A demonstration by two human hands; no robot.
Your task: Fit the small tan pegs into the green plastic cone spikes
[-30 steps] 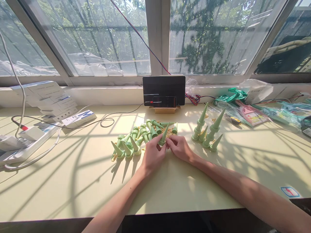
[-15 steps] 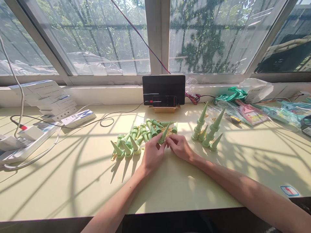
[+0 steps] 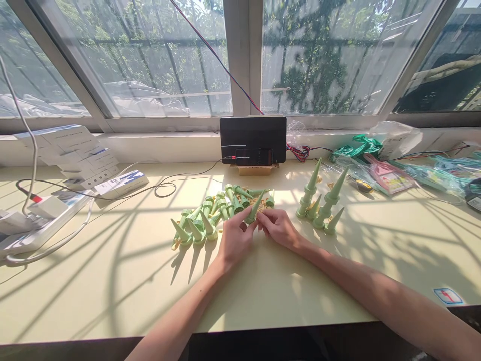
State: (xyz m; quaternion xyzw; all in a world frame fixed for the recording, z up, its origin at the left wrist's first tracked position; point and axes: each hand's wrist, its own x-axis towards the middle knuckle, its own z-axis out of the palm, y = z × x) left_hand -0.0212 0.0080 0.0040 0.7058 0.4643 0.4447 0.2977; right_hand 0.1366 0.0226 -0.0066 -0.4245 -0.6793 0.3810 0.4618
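Pointing upward, a green plastic watering spike (image 3: 256, 206) with a collar at its base is gripped in my left hand (image 3: 237, 238). The thumb and fingers of my right hand (image 3: 278, 228) pinch the side of that spike's base; any small part between those fingertips is hidden. Just beyond and left of my hands lies a pile of similar green spikes (image 3: 230, 200), with small yellowish pieces among them. Three spikes (image 3: 197, 231) stand point-up at the pile's near left side. Several more spikes (image 3: 323, 205) stand to the right, some stacked on one another.
A black tablet (image 3: 253, 133) and a phone (image 3: 254, 157) lean on a stand at the back. White boxes (image 3: 75, 150) and a power strip (image 3: 48, 225) with cables occupy the left. Plastic bags (image 3: 391, 173) and a yellow-black tool (image 3: 364, 186) lie at the right rear.
Both hands stay in nearly the same place around the spike, with only a slight shift of the fingers. The other spikes have not moved.
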